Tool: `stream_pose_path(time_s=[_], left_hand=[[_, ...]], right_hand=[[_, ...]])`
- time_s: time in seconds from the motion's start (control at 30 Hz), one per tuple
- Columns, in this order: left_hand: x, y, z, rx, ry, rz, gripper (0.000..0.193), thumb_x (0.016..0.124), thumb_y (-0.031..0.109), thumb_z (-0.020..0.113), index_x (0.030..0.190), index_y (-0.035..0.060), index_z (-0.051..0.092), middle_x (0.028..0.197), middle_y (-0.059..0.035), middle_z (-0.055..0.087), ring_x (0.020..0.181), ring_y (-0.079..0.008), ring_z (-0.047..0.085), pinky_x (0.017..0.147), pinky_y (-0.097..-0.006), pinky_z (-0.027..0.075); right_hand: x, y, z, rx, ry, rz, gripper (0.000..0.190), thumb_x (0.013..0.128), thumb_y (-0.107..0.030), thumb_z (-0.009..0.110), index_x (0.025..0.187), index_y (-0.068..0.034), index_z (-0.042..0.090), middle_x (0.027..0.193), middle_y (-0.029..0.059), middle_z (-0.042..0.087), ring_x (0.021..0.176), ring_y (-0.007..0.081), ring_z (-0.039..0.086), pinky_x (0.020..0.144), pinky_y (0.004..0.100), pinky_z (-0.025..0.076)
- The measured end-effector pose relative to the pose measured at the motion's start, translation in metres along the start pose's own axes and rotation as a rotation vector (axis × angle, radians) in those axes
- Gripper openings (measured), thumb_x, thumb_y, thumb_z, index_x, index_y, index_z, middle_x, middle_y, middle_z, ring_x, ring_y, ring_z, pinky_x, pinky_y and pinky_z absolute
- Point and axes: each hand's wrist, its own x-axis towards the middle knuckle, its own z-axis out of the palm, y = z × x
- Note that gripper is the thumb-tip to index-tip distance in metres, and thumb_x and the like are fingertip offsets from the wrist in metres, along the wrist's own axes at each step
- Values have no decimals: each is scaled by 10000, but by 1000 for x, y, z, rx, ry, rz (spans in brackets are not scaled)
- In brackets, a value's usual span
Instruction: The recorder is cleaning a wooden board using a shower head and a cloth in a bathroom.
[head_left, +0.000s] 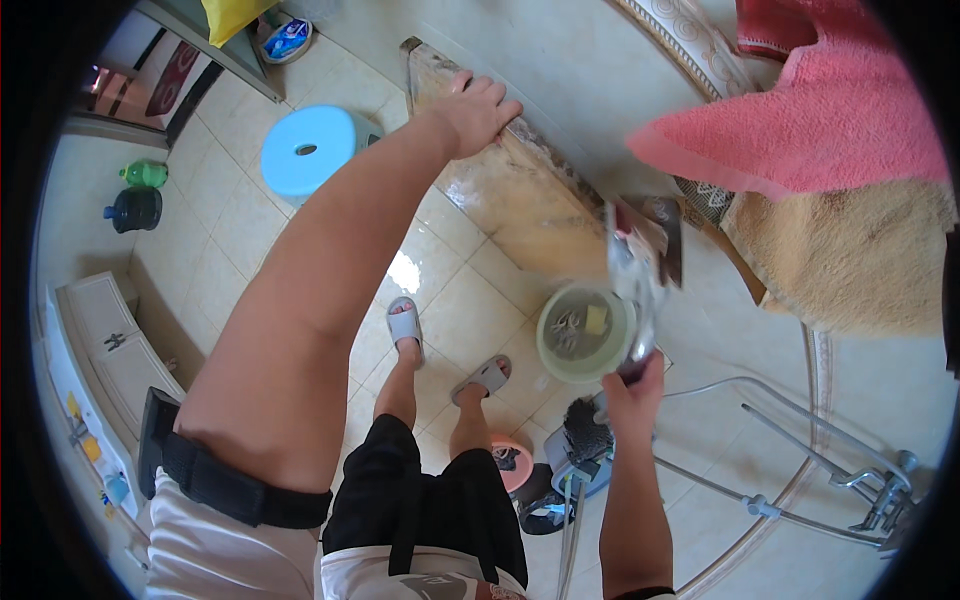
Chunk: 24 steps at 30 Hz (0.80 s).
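My left hand (480, 112) reaches out to a worn, wet-looking wooden panel (487, 199) beside the wall, its fingers curled over the panel's edge. In my right hand (636, 386) is a shiny packaging pouch (637, 277), blurred, with a silvery lower part and brownish-red upper part. The pouch is over the right rim of a pale green bucket (555, 360) on the floor. Inside the bucket lie a yellow sponge (595, 320) and a pale stringy bundle (568, 330) in what looks like water.
A blue plastic stool (322, 146) stands left of the panel. Towels (817, 120) hang at the right above a shower hose and pipework (885, 487). Near my right forearm are a mop bucket (559, 450) and a pink basin (517, 472). Wet floor tiles (405, 271) reflect light.
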Motion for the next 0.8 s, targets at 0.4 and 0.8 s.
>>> stream_pose_path(time_s=[0.4,0.8], left_hand=[[-10,-1,-15,-267,-33,-90,426,822,287,428,1236,183,421,1267,-54,437,1198,-226,362,1002,-380,248],[-2,-1,4,-452,85,-187,327,826,312,446,1094,136,513,1113,-74,527,1060,-221,461,939,-343,323]], right_hand=[[48,-113,98,-65,-213,-238,287,583,-64,589,790,-23,395,602,84,495,524,223,498,512,330,405],[81,-181,144,-141,-261,-283,270,579,-70,596,756,-27,396,592,61,452,525,184,455,515,307,381]])
